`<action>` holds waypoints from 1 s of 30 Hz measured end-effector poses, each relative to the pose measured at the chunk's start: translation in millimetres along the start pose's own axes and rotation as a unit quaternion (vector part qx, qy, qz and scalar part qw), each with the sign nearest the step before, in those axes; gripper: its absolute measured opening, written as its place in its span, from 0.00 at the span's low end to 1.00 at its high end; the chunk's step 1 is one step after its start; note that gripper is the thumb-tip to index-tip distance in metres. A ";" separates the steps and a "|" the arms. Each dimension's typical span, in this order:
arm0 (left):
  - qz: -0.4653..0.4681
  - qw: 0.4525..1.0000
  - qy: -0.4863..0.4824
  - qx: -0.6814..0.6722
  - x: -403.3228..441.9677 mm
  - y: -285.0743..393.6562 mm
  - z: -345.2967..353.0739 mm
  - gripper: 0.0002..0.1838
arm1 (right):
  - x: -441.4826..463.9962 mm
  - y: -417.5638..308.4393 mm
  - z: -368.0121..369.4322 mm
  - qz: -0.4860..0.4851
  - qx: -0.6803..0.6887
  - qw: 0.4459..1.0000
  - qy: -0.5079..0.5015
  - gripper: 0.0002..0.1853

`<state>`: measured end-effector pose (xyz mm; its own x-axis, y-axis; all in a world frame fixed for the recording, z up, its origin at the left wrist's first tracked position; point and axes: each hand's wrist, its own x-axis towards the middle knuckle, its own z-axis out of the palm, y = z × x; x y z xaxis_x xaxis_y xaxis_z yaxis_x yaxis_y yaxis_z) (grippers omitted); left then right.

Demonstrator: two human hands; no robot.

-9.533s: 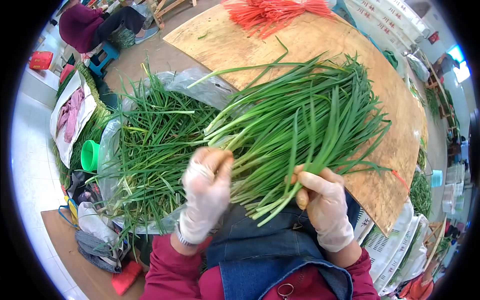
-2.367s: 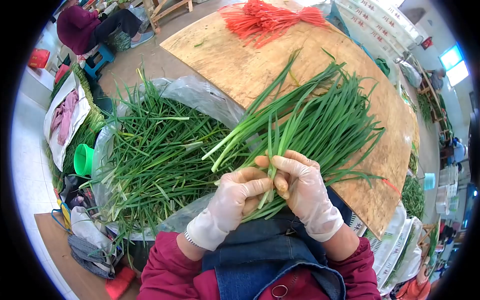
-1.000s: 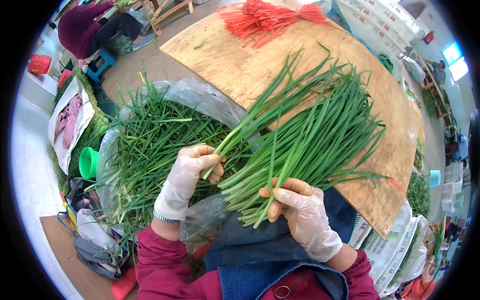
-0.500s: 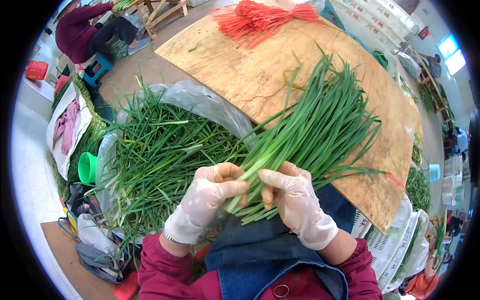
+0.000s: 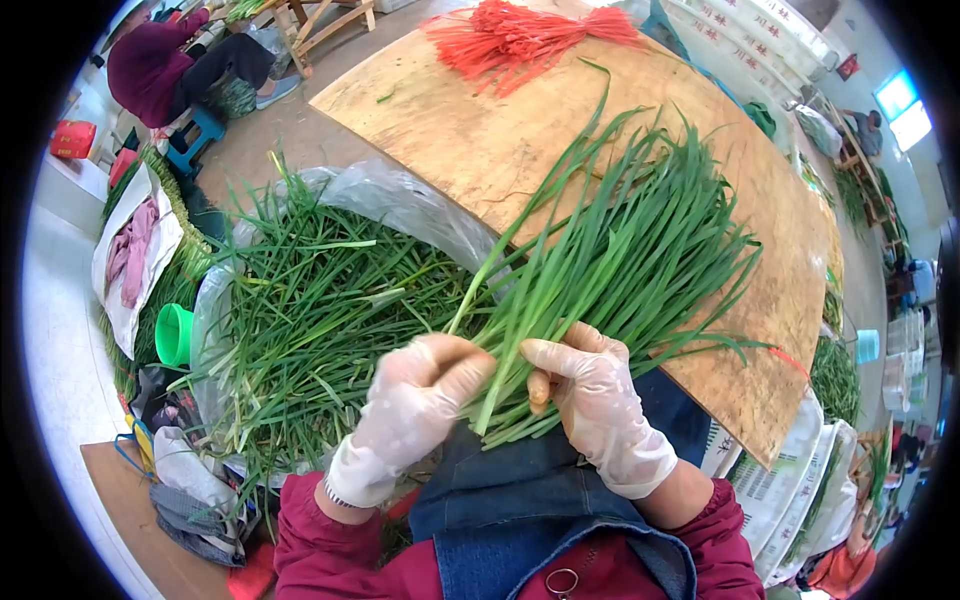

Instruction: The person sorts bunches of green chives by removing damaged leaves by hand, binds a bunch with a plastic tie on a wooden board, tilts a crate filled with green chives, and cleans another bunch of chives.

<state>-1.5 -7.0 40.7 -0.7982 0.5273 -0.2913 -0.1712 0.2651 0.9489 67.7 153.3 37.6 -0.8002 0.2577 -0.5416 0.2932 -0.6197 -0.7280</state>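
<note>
A large bunch of long green stalks [image 5: 640, 240] lies over the wooden board's near edge, with its pale ends toward my body. My left hand [image 5: 425, 400], in a thin whitish glove, is closed at the left side of the pale ends; a few stalks rise from its fingertips. My right hand [image 5: 605, 405], gloved too, has its thumb and fingers closed around stalks near the pale ends. Left of the bunch, a clear plastic bag [image 5: 390, 185] holds a heap of loose, tangled stalks [image 5: 320, 300].
Red ties [image 5: 530, 40] lie at the far end of the wooden board [image 5: 430, 100]. A green cup [image 5: 174, 335] stands left of the bag. A seated person [image 5: 150, 65] is at the upper left. White printed sacks [image 5: 790, 500] are at the lower right.
Stalks that lay apart at the left in my left hand have joined the bunch. My left hand now holds a few other stalks beside it. My right hand stays at the pale ends.
</note>
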 end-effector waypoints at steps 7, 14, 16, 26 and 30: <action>-0.015 1.000 -0.007 -0.016 4.4 -3.3 16.2 0.09 | -9.2 -7.4 -1.4 -0.005 -0.054 0.998 0.010 0.10; 0.376 0.816 0.106 0.426 -9.9 12.5 31.8 0.08 | -18.6 -10.3 -8.6 -0.002 -0.055 0.998 0.017 0.12; 0.431 0.800 0.098 0.405 -15.4 18.0 42.8 0.08 | -19.0 -12.5 -8.6 0.004 -0.046 0.999 0.012 0.12; -0.107 0.981 -0.144 -0.075 -14.0 26.4 33.7 0.15 | -21.1 -2.4 -26.6 -0.024 0.013 1.000 -0.005 0.11; -0.055 0.995 -0.005 -0.087 -21.0 16.5 48.5 0.07 | -24.8 -3.3 -20.2 -0.039 0.028 0.998 0.035 0.06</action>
<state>40.5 25.4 56.6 -0.7634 0.5117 -0.3942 -0.3542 0.1787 0.9180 97.2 164.0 45.0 -0.7807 0.3564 -0.5133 0.2000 -0.6358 -0.7455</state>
